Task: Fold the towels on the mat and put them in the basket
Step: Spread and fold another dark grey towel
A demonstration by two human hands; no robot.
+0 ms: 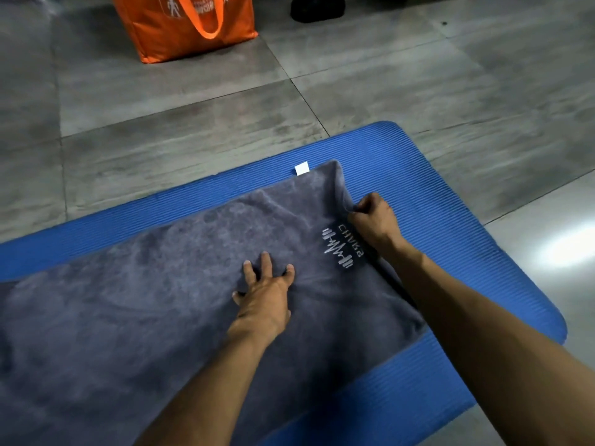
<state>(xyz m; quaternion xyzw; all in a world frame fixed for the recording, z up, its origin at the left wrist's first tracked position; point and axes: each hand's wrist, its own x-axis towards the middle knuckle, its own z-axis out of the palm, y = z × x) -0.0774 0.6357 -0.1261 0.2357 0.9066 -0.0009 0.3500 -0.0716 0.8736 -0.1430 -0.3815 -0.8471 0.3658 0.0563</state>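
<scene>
A grey towel (154,300) with a white embroidered logo and a small white tag lies spread across the blue ribbed mat (450,226). My left hand (265,291) presses flat on the towel's middle, fingers spread. Near the logo, my right hand (373,220) pinches the towel's right edge, and the cloth bunches up there. No basket is in view.
An orange tote bag (190,24) stands on the grey tiled floor at the far left. A black object (317,8) lies at the top edge. The mat's right end curves off near the lower right, with bare floor (544,397) beyond it.
</scene>
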